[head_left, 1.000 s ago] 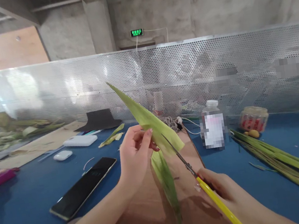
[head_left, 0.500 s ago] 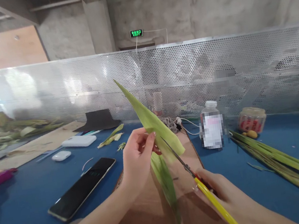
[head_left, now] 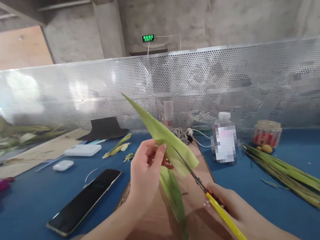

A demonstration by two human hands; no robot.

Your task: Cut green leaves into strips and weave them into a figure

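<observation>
My left hand (head_left: 146,169) is closed, thumb and fingers pinching a pale green pointed leaf (head_left: 162,133) that looks like a corn husk. The leaf slants, its thin tip up to the left and its wide end down to the right. In my right hand (head_left: 235,208) are scissors (head_left: 196,178), their dark blades reaching up into the leaf's wide part. A long yellow bar (head_left: 229,221) runs down from the scissors along my hand; whether it belongs to the handle I cannot tell. Below my hands, a second green leaf (head_left: 172,193) hangs over a brown board (head_left: 149,232).
On the blue table (head_left: 19,219) a phone (head_left: 85,202), a white earphone case (head_left: 63,165) and a white power bank (head_left: 83,150) lie left. A bottle (head_left: 224,138), a jar (head_left: 267,133) and green stalks (head_left: 289,173) are right. A perforated metal screen (head_left: 84,91) stands behind.
The view has shifted slightly, so things on the table appear a little further left. Both hands keep their grips on leaf and scissors, with the blades at nearly the same place.
</observation>
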